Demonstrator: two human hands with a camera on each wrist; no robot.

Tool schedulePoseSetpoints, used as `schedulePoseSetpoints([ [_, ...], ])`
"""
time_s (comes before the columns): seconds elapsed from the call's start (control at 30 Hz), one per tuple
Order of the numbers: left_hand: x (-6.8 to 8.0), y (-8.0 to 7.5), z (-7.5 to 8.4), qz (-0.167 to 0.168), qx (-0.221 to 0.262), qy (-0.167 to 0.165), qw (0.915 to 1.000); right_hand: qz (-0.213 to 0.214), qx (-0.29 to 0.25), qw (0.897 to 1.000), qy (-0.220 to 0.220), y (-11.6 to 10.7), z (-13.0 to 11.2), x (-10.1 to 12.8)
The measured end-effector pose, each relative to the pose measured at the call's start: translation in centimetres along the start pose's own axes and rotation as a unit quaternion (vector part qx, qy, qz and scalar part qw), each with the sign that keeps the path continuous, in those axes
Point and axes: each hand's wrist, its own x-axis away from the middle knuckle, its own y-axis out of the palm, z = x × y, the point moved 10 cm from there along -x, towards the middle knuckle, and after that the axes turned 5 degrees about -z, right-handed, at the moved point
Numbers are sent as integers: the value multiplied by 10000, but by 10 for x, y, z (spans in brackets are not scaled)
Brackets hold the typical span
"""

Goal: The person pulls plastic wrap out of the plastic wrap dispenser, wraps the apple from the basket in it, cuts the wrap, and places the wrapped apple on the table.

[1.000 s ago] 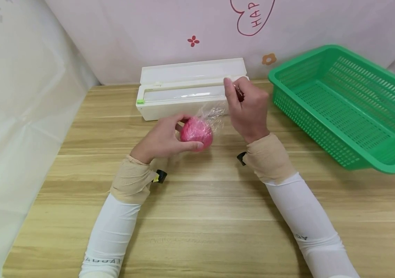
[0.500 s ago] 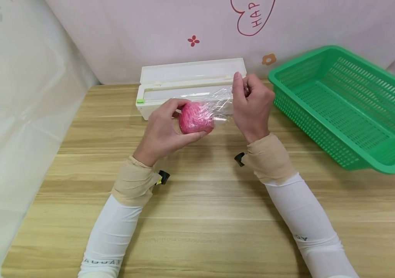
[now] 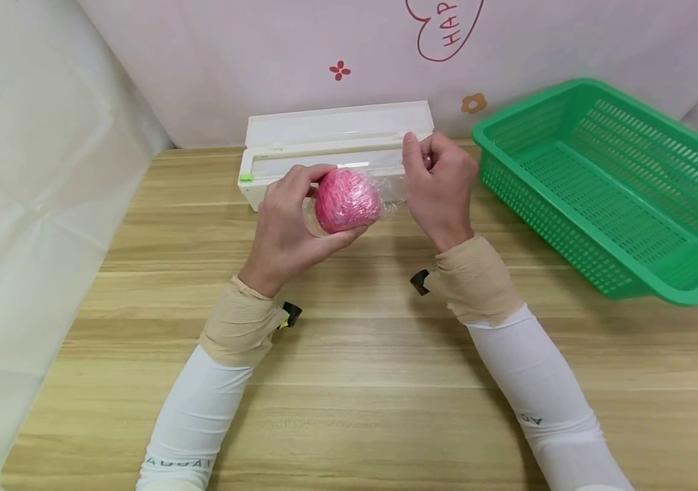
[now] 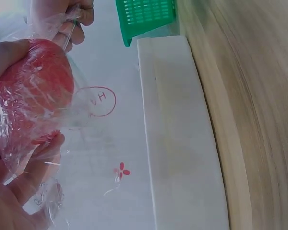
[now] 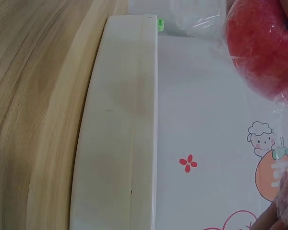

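A pinkish-red apple (image 3: pixel 349 201), covered in clear cling film, is held above the table before the white cling film box (image 3: pixel 336 126). My left hand (image 3: pixel 284 228) grips it from the left, fingers over the top and thumb along the underside. A stretch of cling film (image 3: pixel 390 187) runs from the apple's right side to my right hand (image 3: pixel 442 187), whose curled fingers grip its bunched end. In the right wrist view the stem hollow of the apple (image 5: pixel 264 52) shows, with a fingertip beside it. Loose film (image 4: pixel 50 201) hangs below the left fingers in the left wrist view.
The film box stands with its lid raised, at the back of the wooden table (image 3: pixel 349 382) against a printed white backdrop (image 3: pixel 250 54). To the right is a green slatted basket (image 3: pixel 600 198), close to my right hand.
My left hand has lifted the apple upward and turned it slightly. My right hand moved right, pulling the film out, then came slightly back left, and the film now looks slacker.
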Motion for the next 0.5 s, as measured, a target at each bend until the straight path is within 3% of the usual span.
schedulePoseSetpoints([
  [0.2, 1, -3, 5, 250, -60, 185, 9995, -438, -114, 9977, 513, 11, 8, 1],
  [0.5, 2, -5, 10, 439, -82, 441, 9980, -746, -464, 9930, 789, 19, 12, 4],
])
